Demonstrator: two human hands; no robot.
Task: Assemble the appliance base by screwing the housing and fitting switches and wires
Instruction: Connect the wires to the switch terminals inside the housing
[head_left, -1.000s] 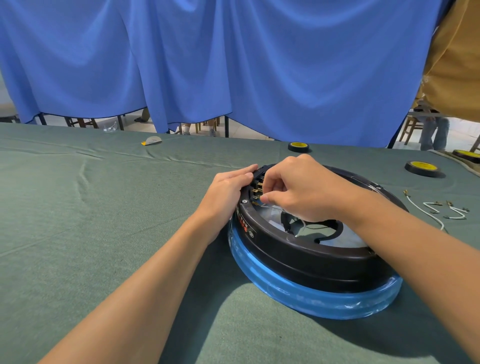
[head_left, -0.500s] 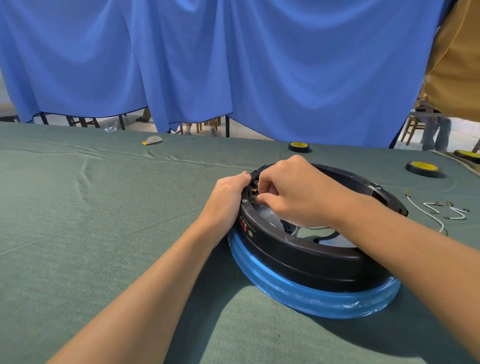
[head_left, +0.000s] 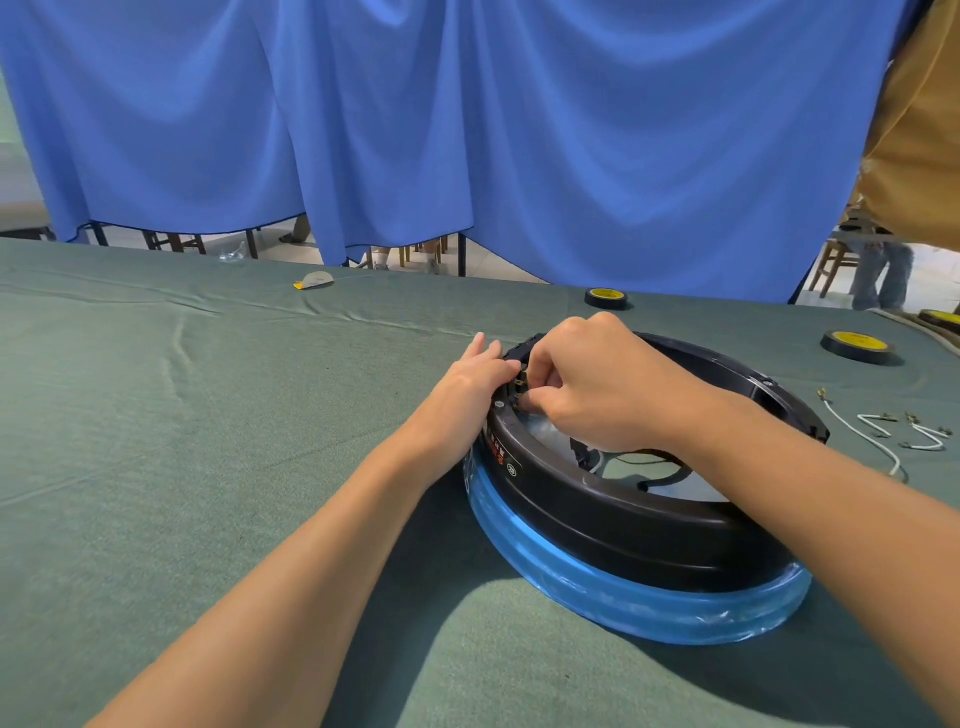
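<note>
Left hand (head_left: 475, 382) fingers have gone from curled on the rim to straight, now pressed flat on the outer wall of the housing (head_left: 623, 519), holding nothing. Housing = black ring w/ blue film band (head_left: 623, 592) round its bottom, sits on green table cloth (head_left: 208, 415), right of centre. Right hand (head_left: 597, 384) reaches over the rim, fingers curled, pinching at the switch block (head_left: 521, 387) w/ brass terminals on the inner wall; what's btwn fingertips is hidden. Loose white wires (head_left: 878, 441) lie right of housing. Further back: tape rolls (head_left: 858, 346), then blue curtain (head_left: 467, 130).

Left cloth (head_left: 208, 467) open — wires (head_left: 883, 439), tape rolls (head_left: 857, 347) right
</note>
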